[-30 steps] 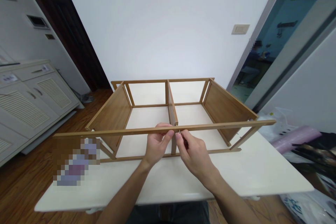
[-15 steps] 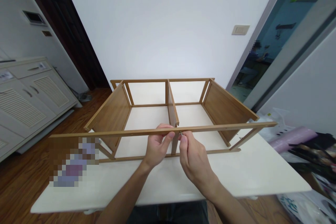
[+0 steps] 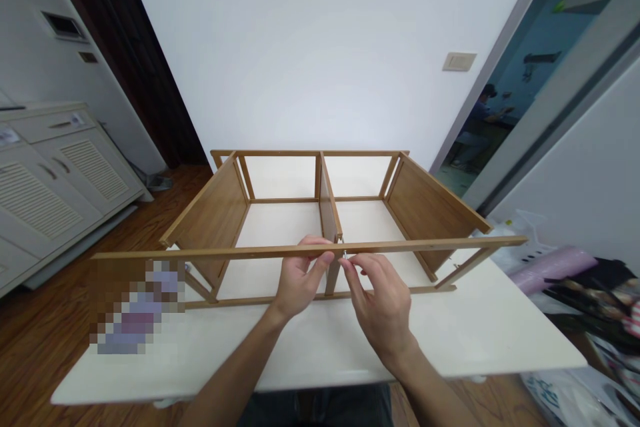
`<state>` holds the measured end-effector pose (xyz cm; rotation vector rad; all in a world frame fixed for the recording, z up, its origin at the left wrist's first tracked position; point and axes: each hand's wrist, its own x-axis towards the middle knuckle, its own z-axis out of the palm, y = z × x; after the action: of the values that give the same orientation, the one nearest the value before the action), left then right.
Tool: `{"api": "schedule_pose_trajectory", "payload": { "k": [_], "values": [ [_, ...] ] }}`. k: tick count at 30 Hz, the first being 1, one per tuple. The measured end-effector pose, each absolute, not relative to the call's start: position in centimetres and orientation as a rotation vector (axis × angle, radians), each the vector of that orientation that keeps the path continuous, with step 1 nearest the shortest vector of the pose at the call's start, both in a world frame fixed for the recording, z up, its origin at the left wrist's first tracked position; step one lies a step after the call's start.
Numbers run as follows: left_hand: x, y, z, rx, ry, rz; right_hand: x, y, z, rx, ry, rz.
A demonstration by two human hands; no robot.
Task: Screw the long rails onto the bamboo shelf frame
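Bright, even light; edges probably warped.

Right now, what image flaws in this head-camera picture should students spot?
In the head view, wide-angle distortion slants the door frame and stretches the white table; a pixelated patch covers part of the panel under the bamboo front rail; lighting is even.

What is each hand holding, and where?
Left hand grips the bamboo rail near its middle; right hand pinches a small metal fastener at that rail.
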<state>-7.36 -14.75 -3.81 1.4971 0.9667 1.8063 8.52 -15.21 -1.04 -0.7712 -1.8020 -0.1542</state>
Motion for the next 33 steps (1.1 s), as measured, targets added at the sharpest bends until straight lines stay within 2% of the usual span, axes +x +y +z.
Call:
{"api": "schedule_pose_trajectory", "payload": {
  "k": [7, 25, 33],
  "values": [
    [-7.5, -14.6, -3.8, 1.504, 0.973, 1.811, 8.3, -14.6, -1.3, -0.698, -1.751, -0.252],
    [-7.9, -13.6, -4.6, 1.653, 0.979, 1.847, 8.1, -14.3, -1.0, -0.69, -1.747, -0.18],
    [-10.7, -11.6, -1.9, 2.16, 0.968, 1.526, 8.0, -14.4, -0.8, -0.709, -1.749, -0.164]
  ]
}}
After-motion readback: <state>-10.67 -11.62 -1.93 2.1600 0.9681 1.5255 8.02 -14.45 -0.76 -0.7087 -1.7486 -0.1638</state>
